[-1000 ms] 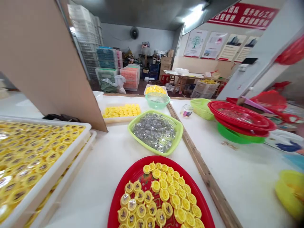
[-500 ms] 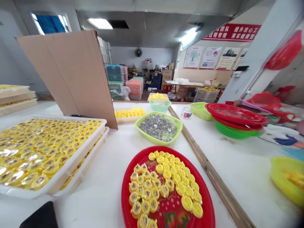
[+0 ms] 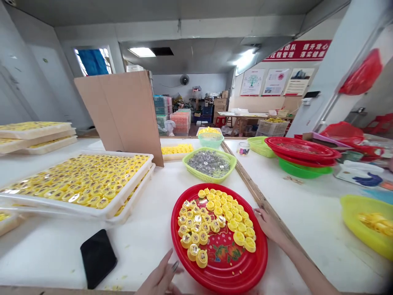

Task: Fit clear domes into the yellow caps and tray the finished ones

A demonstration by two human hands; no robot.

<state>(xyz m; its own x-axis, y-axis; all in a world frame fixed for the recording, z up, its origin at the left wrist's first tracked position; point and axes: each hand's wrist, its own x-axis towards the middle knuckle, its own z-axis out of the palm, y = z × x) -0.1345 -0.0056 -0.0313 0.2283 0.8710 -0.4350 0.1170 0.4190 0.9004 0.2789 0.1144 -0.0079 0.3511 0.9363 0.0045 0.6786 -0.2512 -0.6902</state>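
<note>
A round red tray (image 3: 219, 279) with a printed pattern lies in front of me. On its left side sit small yellow cup-shaped pieces with picture tops (image 3: 196, 226); plain yellow pieces (image 3: 233, 213) curve along its right side. My left hand (image 3: 161, 276) is at the tray's lower left edge, fingers apart, a shiny spot on one finger; part of it is cut off by the frame. At the right rim, my right hand (image 3: 270, 225) has its fingers outstretched, the fingertips against the tray. Neither hand holds a yellow piece.
A black phone-like slab (image 3: 98, 258) lies left. Stacked white trays (image 3: 118, 209) of yellow pieces stand behind it, beside a cardboard sheet (image 3: 123, 110). A green basket (image 3: 196, 175) holds clear pieces. A wooden strip (image 3: 250, 184) crosses the table; red trays (image 3: 301, 148) are stacked right.
Both my hands have come into view at the tray's sides. The view has shifted, bringing the whole red tray and the black slab into frame.
</note>
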